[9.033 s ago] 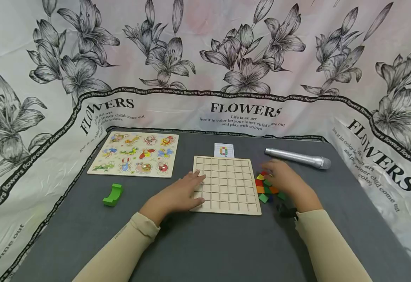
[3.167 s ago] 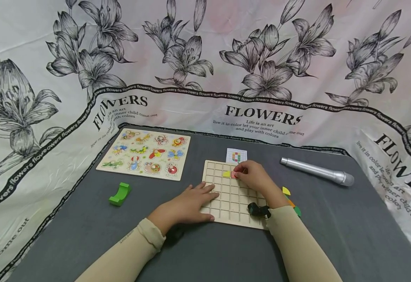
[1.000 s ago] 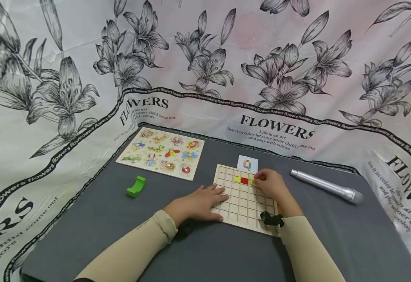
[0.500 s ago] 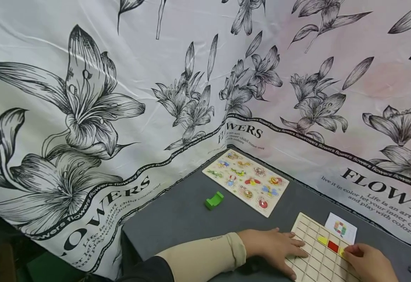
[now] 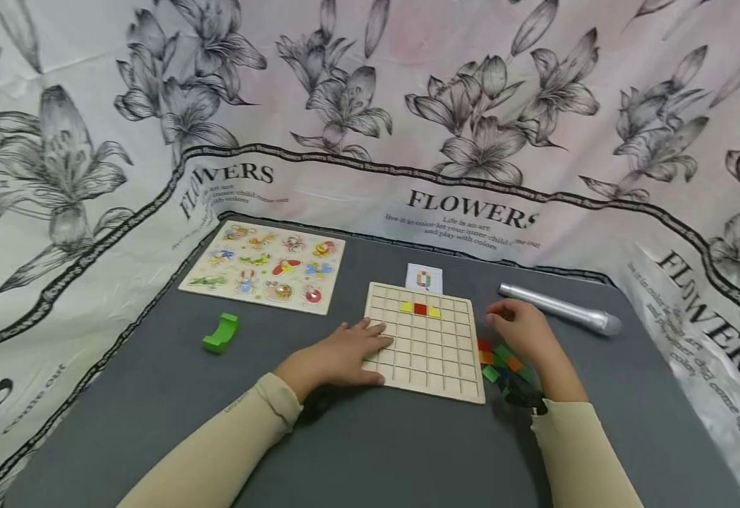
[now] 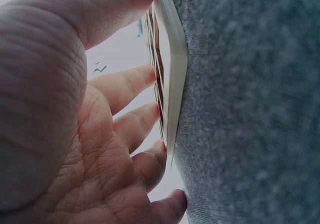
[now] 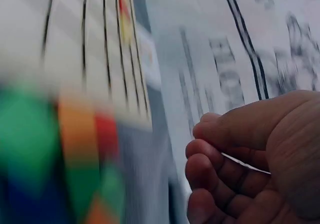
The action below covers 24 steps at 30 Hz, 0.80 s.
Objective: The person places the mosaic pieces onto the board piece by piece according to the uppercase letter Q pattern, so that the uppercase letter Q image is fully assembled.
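The wooden grid board (image 5: 423,353) lies flat on the grey table. Near its top edge a red square (image 5: 420,309) sits between two yellow pieces (image 5: 405,307). My left hand (image 5: 338,356) rests with spread fingers on the board's left edge; in the left wrist view the fingertips touch the board's side (image 6: 175,68). My right hand (image 5: 525,335) hovers right of the board over a pile of coloured pieces (image 5: 490,374), its fingers bent and holding nothing. In the right wrist view an orange piece (image 7: 77,129) and others look blurred below the hand (image 7: 250,159).
A small pattern card (image 5: 424,278) touches the board's far edge. A silver microphone (image 5: 556,308) lies at the back right. To the left are an insect puzzle board (image 5: 264,267) and a green curved block (image 5: 221,334). A printed flower cloth (image 5: 344,183) stands behind the table.
A red square and two yellow pieces now lie on the grid. My right hand has let go of the right yellow piece and moved right over the pile. My left hand stays at the board.
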Motion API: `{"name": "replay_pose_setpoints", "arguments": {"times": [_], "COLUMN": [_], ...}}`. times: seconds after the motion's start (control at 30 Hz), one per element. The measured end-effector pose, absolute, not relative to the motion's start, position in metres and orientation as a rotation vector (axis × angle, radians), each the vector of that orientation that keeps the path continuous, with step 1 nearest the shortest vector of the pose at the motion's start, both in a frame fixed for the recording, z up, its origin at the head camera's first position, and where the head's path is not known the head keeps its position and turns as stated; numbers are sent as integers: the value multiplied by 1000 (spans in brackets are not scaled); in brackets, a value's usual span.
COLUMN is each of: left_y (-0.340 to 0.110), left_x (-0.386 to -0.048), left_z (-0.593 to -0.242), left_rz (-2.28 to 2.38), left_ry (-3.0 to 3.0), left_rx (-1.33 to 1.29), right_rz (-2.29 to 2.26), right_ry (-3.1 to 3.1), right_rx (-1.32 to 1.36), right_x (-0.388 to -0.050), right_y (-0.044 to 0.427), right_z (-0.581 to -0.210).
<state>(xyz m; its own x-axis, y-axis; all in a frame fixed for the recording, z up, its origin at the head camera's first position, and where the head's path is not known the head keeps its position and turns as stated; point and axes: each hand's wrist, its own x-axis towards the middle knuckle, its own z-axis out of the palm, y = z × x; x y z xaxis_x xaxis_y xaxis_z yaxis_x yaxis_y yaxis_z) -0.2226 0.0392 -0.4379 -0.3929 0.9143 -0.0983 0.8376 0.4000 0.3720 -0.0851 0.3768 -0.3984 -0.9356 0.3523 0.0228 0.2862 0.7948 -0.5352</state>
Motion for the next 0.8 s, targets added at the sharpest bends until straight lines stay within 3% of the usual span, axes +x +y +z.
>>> {"name": "replay_pose_setpoints", "arguments": {"times": [0.27,0.8], "left_y": [18,33], "left_x": [-229,-224], "left_z": [-436,-431], "left_rz": [443,450], "left_ry": [2373,2329], "left_rx": [1486,1499], "right_rz": [796,837], "right_ry": [-2908,-2881], "right_rx": [-532,-649], "right_x": [-46,-45], "right_y": [403,389], "right_z": [-420,-427]}}
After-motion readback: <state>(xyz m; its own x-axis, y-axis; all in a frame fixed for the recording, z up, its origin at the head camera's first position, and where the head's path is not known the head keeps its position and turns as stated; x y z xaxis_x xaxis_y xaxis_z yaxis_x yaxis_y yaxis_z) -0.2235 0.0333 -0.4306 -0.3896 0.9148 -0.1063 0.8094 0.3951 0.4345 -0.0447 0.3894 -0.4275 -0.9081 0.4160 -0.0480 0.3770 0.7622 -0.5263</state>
